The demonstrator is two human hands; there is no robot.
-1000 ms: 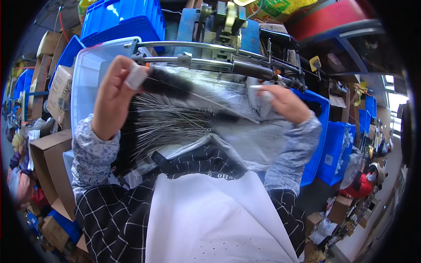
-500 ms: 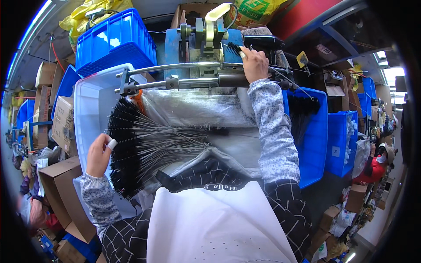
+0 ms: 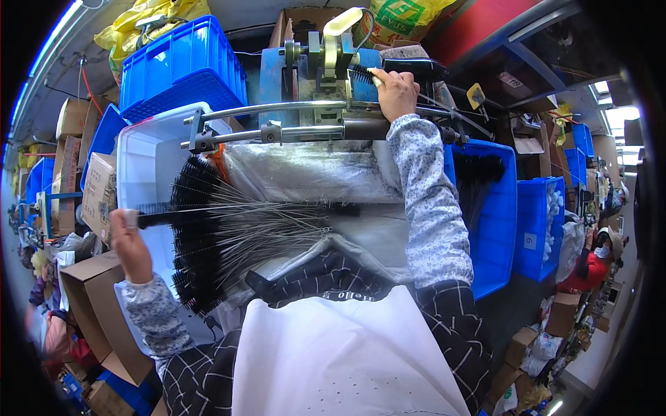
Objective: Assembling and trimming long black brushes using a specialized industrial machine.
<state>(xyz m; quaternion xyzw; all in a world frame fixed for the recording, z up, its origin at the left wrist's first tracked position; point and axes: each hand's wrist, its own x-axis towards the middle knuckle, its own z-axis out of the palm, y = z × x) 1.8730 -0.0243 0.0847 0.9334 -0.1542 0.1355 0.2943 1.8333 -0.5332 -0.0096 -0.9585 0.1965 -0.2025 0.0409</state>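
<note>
My left hand (image 3: 132,251) is closed on the bristle end of a wire brush (image 3: 157,218), at the left of the pile. That brush's long thin wire stem runs right across a fanned heap of similar black-bristled brushes (image 3: 194,256), whose stems point right over a silvery sheet (image 3: 312,170). Up at the bench machine (image 3: 331,90), my right hand (image 3: 399,96) pinches another small black brush (image 3: 361,73), its bristles pointing left beside the machine's head. White covers are on some fingertips of both hands. The right brush's far end is hidden behind the machine.
Two metal rods (image 3: 277,107) cross in front of the machine. A white bin (image 3: 142,166) lies under the heap's left side. At the right, a blue bin (image 3: 496,229) holds more black brushes. A blue crate (image 3: 184,66) stands at back left, an opened cardboard box (image 3: 104,312) near left.
My left hand has moved left and up, drawing one brush out from the heap's edge. My right hand, with its brush, has shifted slightly left and up at the machine.
</note>
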